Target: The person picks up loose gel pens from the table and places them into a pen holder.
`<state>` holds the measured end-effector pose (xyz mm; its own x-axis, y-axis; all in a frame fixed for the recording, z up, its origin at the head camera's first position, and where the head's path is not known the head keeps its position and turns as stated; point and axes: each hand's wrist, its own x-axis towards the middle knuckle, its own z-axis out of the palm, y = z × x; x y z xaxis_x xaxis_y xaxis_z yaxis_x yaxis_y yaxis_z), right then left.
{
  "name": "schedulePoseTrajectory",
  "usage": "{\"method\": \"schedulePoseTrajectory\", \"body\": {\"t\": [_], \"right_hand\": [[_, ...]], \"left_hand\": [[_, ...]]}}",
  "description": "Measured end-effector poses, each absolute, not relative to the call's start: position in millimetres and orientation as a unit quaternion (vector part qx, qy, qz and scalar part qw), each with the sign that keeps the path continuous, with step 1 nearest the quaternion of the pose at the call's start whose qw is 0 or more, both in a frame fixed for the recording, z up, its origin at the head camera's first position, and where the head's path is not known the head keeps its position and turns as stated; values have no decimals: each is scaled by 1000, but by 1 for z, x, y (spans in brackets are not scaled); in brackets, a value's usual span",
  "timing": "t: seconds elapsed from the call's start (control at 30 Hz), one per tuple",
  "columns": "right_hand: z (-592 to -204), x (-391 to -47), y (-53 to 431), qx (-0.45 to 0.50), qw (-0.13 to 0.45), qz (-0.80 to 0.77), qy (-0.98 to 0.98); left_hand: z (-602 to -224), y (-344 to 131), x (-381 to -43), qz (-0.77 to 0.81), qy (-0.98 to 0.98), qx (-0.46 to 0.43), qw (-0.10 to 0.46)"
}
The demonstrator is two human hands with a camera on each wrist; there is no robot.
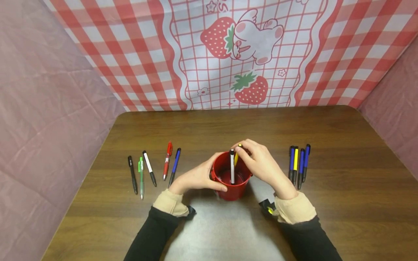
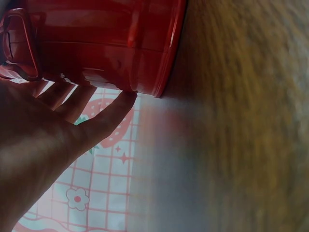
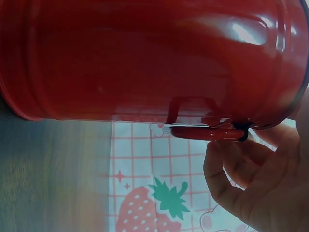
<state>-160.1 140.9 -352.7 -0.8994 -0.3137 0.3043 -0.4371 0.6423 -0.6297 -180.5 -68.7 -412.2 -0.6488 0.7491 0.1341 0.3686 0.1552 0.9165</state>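
A small red bucket (image 1: 232, 193) stands on the table in front of me. My left hand (image 1: 198, 176) grips its left side, thumb at the near rim and fingers round the far side; the left wrist view shows those fingers (image 2: 108, 118) against the bucket wall (image 2: 91, 48). Inside, a white marker (image 1: 232, 168) with a black cap leans upright. My right hand (image 1: 262, 161) pinches the top of a yellow marker (image 1: 236, 158), whose lower part is down in the bucket. In the right wrist view the bucket (image 3: 140, 63) hides that marker.
Left of the bucket lie a black pen (image 1: 132, 175), a green pen (image 1: 142, 179), a white marker (image 1: 150, 168), a red pen (image 1: 167, 161) and a blue marker (image 1: 175, 165). On the right are several blue markers (image 1: 306, 163) and a yellow marker (image 1: 295, 161). A patterned cloth (image 1: 143, 72) hangs behind the table.
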Motion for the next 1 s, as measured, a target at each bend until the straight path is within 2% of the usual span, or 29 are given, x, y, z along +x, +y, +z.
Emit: {"method": "schedulePoseTrajectory", "body": {"t": [0.77,1.0], "right_hand": [[-352,-159,141,178,62,373,-908],[-352,-159,142,172,37,388,-905]], "left_hand": [[-412,-69,-181,523,745,367,192],[-407,-69,-178,522,747,362,197]]}}
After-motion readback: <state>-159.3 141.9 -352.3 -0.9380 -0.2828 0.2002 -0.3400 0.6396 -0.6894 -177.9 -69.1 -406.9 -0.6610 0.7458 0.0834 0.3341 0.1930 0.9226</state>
